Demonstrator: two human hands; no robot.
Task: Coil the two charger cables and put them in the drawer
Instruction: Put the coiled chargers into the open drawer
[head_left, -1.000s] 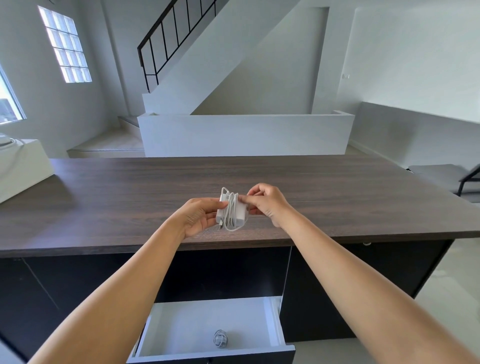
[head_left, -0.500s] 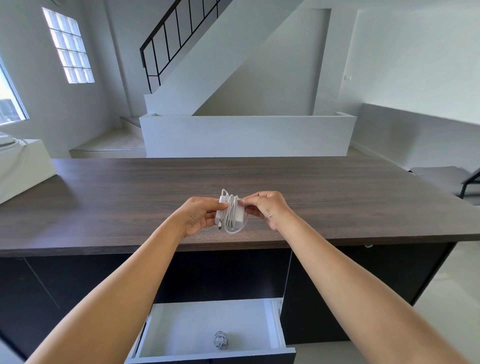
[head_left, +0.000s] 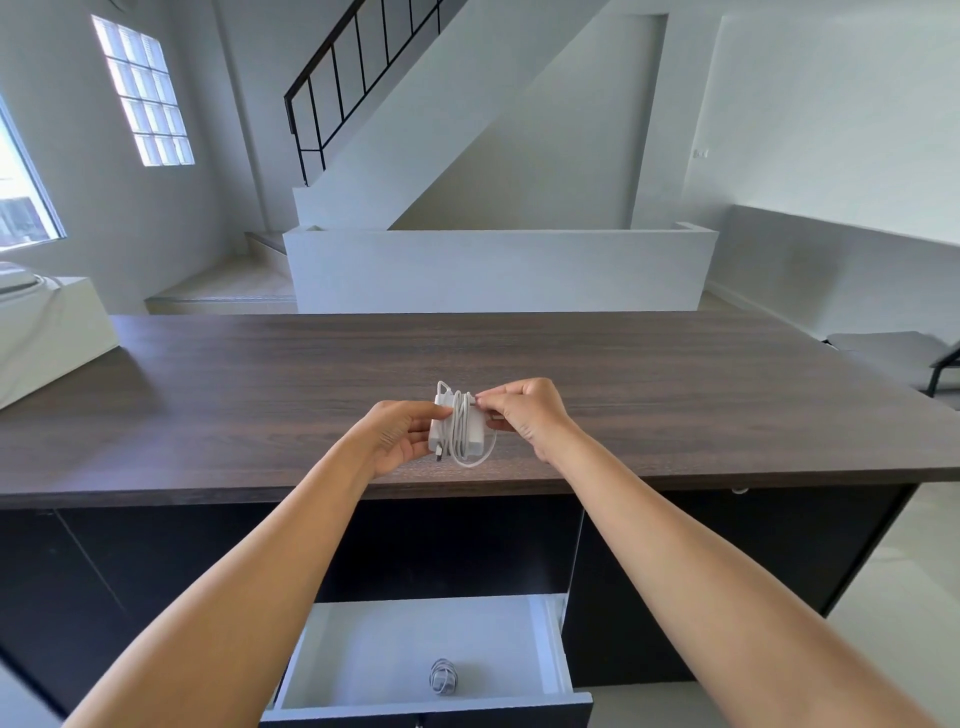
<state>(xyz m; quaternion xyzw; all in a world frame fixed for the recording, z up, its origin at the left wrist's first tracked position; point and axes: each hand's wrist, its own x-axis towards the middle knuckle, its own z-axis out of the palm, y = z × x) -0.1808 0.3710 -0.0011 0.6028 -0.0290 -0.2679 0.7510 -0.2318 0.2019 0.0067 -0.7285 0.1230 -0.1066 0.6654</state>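
The charger (head_left: 458, 427), a white block with its white cable wound around it, is held up just above the near edge of the bench (head_left: 675, 395), in the middle of the frame. The left hand (head_left: 400, 435) grips the block from the left, thumb on the front face and fingers curled behind it. The right hand (head_left: 524, 415) pinches a turn of the cable at the block's upper right corner between thumb and forefinger, with the other fingers curled. A loose loop of cable hangs below the block, and a short dark-tipped end sticks down at its lower left. A small bend of cable stands up at the top left corner.

At the bottom centre of the frame the drawer (head_left: 550, 644) stands pulled out from the dark cabinet under the bench. It is white inside with a dark front. The other cable (head_left: 442, 676) lies coiled in a small bundle on the drawer floor, near the front wall and about midway across.

The bench top is dark wood grain. On its left end, at the left edge of the frame, sits a white box (head_left: 49, 338). Beyond the bench are a low white wall (head_left: 498, 270), a staircase with a black railing (head_left: 353, 78) in the upper centre, and a glass-block window (head_left: 143, 93) in the upper left.
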